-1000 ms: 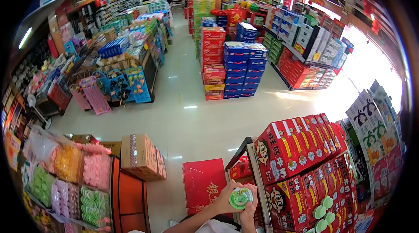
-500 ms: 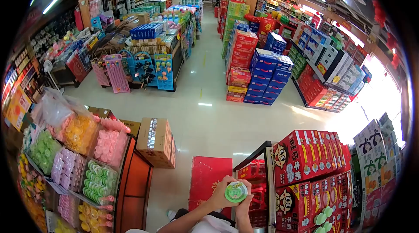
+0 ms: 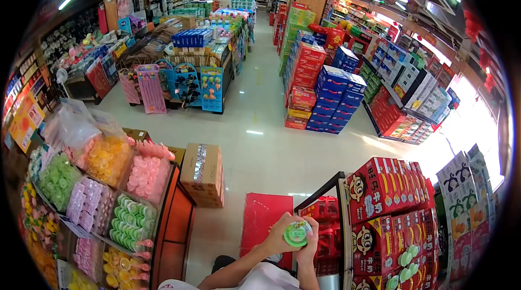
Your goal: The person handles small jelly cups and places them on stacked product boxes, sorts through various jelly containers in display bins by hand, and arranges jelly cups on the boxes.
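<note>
A round green-lidded cup (image 3: 297, 233) is held between both hands at the bottom centre, its printed lid facing up. My left hand (image 3: 278, 234) wraps round the cup's left side. On the right side, my right hand (image 3: 310, 242) has its fingers closed against the cup. Below the hands, a red box or mat (image 3: 266, 219) lies on the floor. Just right of them stands a rack of red milk cartons (image 3: 380, 197) with pale green round items (image 3: 406, 259) in front.
Candy bins (image 3: 131, 222) fill the lower left, beside a cardboard box (image 3: 202, 170) on the floor. Stacks of red boxes (image 3: 304, 73) and blue boxes (image 3: 332, 94) stand ahead. A display table with blue bags (image 3: 211, 89) is at the left of the aisle.
The view has turned left, so the shelves and stacks shift rightward in the frame. Both hands stay closed on the cup, which remains near the bottom centre.
</note>
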Demonstrator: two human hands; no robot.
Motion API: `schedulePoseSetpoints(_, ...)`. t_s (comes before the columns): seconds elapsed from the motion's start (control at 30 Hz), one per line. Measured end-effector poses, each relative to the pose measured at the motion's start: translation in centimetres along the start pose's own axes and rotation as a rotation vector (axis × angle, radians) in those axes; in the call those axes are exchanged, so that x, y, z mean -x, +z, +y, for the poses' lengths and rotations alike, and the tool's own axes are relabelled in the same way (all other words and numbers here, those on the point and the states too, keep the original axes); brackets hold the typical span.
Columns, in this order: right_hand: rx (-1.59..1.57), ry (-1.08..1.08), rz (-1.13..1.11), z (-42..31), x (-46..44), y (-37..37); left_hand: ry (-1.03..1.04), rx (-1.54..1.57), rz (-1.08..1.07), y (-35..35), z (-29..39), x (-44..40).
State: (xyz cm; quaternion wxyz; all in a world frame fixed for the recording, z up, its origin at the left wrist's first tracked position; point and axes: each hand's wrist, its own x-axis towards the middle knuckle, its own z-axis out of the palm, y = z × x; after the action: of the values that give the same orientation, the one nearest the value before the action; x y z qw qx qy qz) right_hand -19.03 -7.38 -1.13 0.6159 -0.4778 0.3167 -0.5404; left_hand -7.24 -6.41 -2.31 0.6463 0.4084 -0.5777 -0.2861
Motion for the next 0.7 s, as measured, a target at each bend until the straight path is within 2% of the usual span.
schedulePoseSetpoints(0.57, 0.002, 0.098, 0.046, 2.0, 5.2, 9.7, 0.051, -0.131, 0.052, -9.3, 2.8, 5.2)
schedulePoseSetpoints(0.7, 0.013, 0.104, -0.025, 3.5, 6.2, 10.8, 0.043, -0.176, 0.085, -11.5, 3.4, 6.6)
